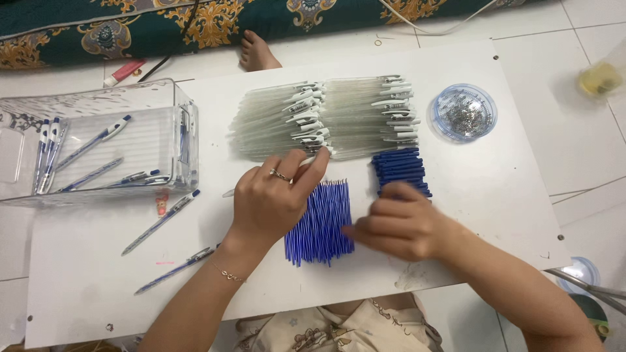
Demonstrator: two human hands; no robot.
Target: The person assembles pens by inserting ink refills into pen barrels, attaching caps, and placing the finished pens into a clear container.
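My left hand (270, 199), with a ring on one finger, reaches toward a row of clear pen barrels with white clips (326, 117). Its fingertips touch one barrel at the near edge of the row. My right hand (401, 225) rests at the right edge of a flat row of blue ink refills (323, 221), fingers pinched at one refill. Just behind that hand lies a stack of dark blue pen tips (399, 168). All of this sits on a white board (98, 274).
A clear plastic box (98, 143) at the left holds several finished pens. Two more pens (163, 218) lie loose on the board. A round lidded tub of small springs (464, 112) stands at the back right. A patterned mattress and a bare foot (255, 53) lie beyond.
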